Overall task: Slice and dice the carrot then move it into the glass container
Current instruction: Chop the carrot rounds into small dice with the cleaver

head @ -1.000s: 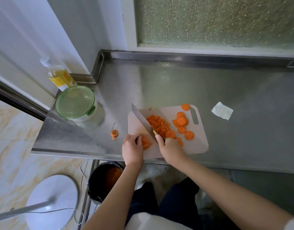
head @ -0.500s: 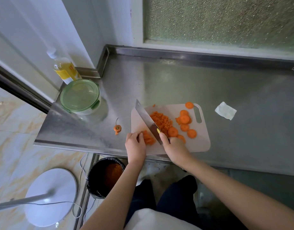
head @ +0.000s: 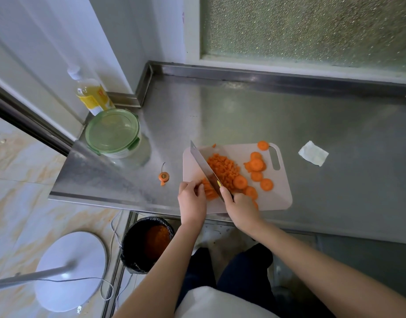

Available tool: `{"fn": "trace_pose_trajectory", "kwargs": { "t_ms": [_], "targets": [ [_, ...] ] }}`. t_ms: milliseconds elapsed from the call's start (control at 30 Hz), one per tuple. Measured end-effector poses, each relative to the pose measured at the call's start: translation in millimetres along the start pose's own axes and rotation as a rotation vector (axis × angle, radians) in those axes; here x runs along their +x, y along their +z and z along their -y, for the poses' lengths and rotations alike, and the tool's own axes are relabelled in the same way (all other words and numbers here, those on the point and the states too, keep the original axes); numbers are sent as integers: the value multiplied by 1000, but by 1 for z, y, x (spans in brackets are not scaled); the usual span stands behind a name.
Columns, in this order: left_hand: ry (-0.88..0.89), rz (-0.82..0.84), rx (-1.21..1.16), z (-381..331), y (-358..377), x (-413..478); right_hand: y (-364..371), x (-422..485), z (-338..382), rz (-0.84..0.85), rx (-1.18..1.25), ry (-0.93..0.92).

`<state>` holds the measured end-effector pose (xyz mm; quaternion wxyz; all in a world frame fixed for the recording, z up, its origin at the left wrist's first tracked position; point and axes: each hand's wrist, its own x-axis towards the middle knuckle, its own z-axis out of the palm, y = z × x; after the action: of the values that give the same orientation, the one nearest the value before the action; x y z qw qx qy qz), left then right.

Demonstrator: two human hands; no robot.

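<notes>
Holding the knife (head: 203,165) by its handle, the right hand (head: 241,207) has a closed grip, and the blade is slanted over the cutting board (head: 280,191). The left hand (head: 191,200) has its grip curled on a few carrot strips (head: 208,191) just beside the blade, at the near left part of the board. A diced carrot pile (head: 223,171) lies in the middle of the board, with round carrot slices (head: 257,166) to its right. The glass container (head: 112,134), with a green lid on it, stands on the steel surface (head: 243,111) well apart to the left, near a yellow bottle (head: 93,97). A carrot top (head: 163,176) lies between container and board.
</notes>
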<state>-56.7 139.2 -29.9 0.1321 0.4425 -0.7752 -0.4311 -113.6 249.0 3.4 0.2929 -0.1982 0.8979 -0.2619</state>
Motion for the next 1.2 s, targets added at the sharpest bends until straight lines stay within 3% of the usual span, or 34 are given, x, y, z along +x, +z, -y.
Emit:
{"fn": "trace_pose_trajectory", "kwargs": {
  "t_ms": [633, 1200],
  "targets": [
    [96, 39, -5, 6, -5, -1, -7, 2, 4, 18, 97, 31],
    [18, 21, 58, 0, -3, 7, -6, -7, 12, -7, -90, -5]
  ]
}}
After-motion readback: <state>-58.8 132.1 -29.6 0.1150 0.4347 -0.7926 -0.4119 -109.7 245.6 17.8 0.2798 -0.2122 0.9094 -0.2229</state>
